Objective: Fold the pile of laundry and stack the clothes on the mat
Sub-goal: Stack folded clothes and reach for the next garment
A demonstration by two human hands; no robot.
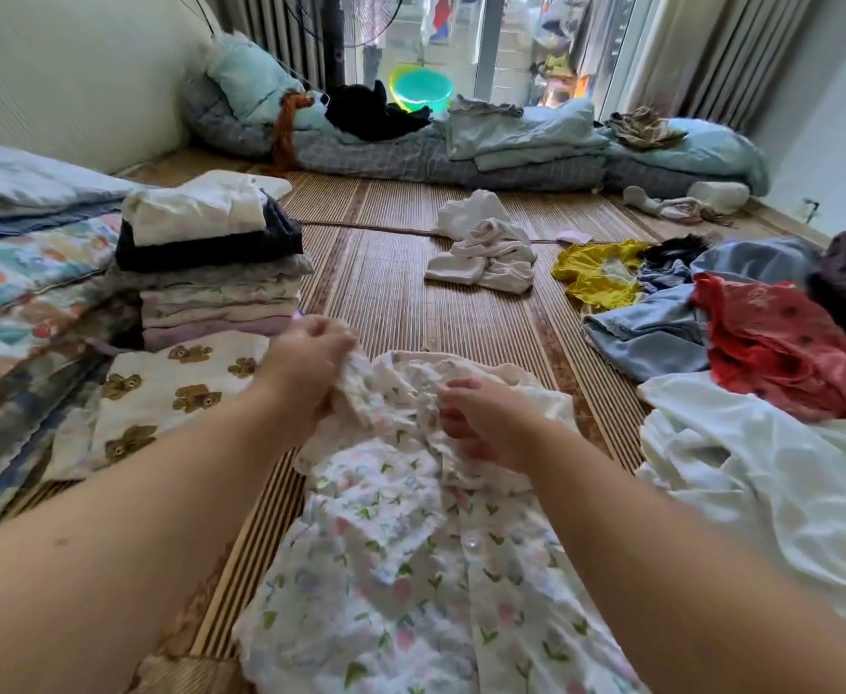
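Observation:
A white floral button shirt (410,568) lies spread on the bamboo mat (390,293) right in front of me. My left hand (305,363) grips a bunched part of its upper edge. My right hand (481,423) pinches the fabric near the collar. A stack of folded clothes (210,263) stands on the mat at the left, with a white piece on top. Unfolded laundry lies at the right: a red garment (781,343), a blue one (661,328), a yellow one (596,278) and a large white one (761,468).
A crumpled white garment (486,247) lies mid-mat. A bear-print cloth (160,393) and a patterned quilt (20,293) lie at the left. Folded bedding (511,142) lines the far edge, with a green basin (421,90) behind it.

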